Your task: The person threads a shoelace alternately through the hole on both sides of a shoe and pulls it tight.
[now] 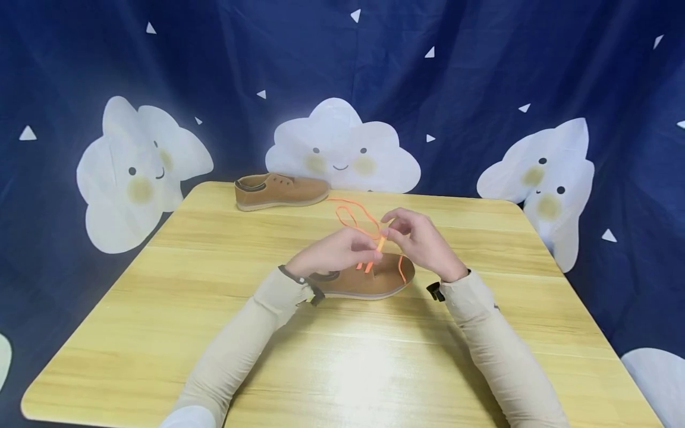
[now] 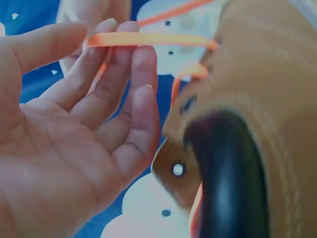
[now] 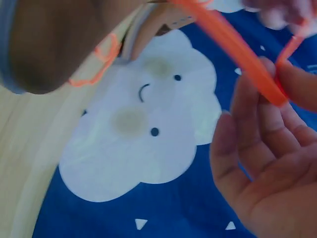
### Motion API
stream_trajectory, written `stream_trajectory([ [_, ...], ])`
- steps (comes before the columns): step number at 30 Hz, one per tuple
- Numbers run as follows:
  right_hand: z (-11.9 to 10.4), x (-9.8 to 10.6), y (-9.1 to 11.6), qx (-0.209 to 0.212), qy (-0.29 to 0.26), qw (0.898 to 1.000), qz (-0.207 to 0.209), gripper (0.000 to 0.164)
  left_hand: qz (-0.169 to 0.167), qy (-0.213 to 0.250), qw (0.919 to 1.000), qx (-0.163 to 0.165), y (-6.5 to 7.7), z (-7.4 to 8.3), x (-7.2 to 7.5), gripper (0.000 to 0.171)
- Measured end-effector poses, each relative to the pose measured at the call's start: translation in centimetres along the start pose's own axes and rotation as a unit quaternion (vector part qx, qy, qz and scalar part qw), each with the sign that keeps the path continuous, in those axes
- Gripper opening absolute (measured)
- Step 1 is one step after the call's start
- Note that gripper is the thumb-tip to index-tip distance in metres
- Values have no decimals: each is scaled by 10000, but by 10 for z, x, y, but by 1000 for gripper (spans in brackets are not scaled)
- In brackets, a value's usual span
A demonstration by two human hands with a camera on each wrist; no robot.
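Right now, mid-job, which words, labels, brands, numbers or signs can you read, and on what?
No readable words, labels, brands or numbers in any view.
Near shoe, far shoe, orange lace: none legible.
Blue curtain: only printed cloud faces and white triangles, no lettering.
Black wrist pieces: too small to tell.

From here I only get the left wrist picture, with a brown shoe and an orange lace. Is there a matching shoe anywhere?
Observer: Yes, the head view shows a second brown shoe at the back of the table.
Visitor: And what's the right hand up to?
Observer: The right wrist view shows it pinching the orange lace.
Visitor: Am I missing anything on the near shoe?
Observer: In the head view, a strand of lace crosses its toe.
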State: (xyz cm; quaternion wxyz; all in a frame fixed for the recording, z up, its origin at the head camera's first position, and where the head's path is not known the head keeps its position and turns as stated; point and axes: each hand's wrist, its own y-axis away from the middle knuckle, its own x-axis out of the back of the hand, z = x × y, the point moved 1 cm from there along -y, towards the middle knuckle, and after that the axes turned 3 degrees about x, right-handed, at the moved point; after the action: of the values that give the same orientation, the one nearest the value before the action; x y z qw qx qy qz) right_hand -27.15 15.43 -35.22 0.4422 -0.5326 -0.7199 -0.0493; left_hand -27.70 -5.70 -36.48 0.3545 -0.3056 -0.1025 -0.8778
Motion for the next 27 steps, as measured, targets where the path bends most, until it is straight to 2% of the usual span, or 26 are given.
stream_trajectory([
  [3,6,-3,-2,-20,151,9997,207,20,75,420,9990,110,1,1,0,25],
  [7,12,-5,-2,-63,389,9986,352,21,363,966,9943,273,1,4,0,25],
  [12,10,1,-1,116,397,9965,726,16,656,1685,9831,292,3,11,-1,27],
  [16,0,8,1,425,284,9930,1068,12,811,2134,9731,321,4,14,0,28],
  [19,-8,11,3,747,351,9921,949,12,876,2317,9678,437,3,15,0,30],
  [23,-16,11,5,1113,479,9916,461,16,975,2502,9623,430,2,15,-1,29],
  [27,-17,9,4,1213,557,9908,238,14,1072,2544,9605,365,3,18,0,29],
])
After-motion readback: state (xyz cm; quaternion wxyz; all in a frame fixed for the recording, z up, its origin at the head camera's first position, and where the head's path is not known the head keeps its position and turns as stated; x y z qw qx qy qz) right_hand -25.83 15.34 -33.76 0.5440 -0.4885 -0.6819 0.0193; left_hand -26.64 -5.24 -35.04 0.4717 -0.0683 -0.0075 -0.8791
